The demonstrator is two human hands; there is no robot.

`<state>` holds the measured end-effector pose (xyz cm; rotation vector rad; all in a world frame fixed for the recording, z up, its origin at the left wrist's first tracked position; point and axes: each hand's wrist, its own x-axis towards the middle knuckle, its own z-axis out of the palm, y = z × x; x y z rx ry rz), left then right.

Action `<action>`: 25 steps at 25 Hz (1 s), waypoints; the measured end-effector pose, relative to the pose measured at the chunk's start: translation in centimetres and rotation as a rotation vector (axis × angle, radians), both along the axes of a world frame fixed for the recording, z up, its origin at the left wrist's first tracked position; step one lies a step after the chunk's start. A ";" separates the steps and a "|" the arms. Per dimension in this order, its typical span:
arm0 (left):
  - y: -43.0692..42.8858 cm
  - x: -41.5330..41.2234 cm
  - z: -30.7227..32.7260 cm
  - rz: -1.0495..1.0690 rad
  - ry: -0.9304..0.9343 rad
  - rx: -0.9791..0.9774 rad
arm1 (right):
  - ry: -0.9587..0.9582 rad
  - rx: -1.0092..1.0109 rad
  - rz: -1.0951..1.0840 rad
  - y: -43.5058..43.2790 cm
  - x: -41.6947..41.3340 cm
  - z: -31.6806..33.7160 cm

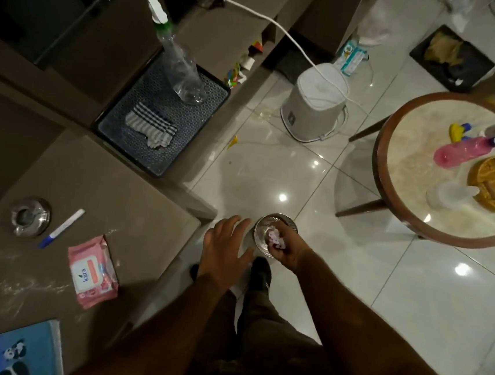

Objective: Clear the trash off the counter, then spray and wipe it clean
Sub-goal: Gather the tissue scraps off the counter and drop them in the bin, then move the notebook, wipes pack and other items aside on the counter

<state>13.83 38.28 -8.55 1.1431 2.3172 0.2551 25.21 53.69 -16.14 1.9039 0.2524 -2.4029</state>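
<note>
A small steel bin [262,222] stands on the floor just past the corner of the brown counter [136,194]. My right hand [287,248] is over the bin's mouth, shut on a crumpled pale pink wad of trash [274,238]. My left hand [226,250] hovers to the left of the bin, fingers spread, holding nothing. White smears and crumbs [28,287] streak the counter. A pink wet-wipes pack [93,272], a white and blue pen-like stick [61,228] and a steel ashtray [30,216] lie on the counter.
A dark tray [115,138] on the counter holds a striped cloth [152,128] and a clear bottle [182,69]. A blue panda mat [10,349] is at the bottom left. A white appliance [315,103] sits on the tiled floor. A round table [403,220] with a pink spray bottle [461,149] stands at the right.
</note>
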 end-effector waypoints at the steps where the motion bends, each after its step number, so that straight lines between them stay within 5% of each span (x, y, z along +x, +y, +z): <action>1: -0.3 0.0 -0.5 0.030 -0.011 -0.016 | -0.088 0.033 -0.001 0.4 0.9 -1.3; 6: -2.4 0.2 -4.2 0.050 -0.030 -0.073 | -0.368 0.141 -0.073 2.1 3.9 -7.2; 13: -5.6 1.2 -7.7 0.073 0.048 0.034 | -0.295 0.138 0.230 4.0 4.4 -9.4; 20: -5.6 -0.5 -4.0 0.178 -0.053 -0.107 | -0.486 0.581 0.768 3.9 3.3 -6.4; 25: -6.5 -1.8 -0.2 0.217 0.125 -0.016 | -0.299 1.162 1.184 -0.8 -1.2 -2.3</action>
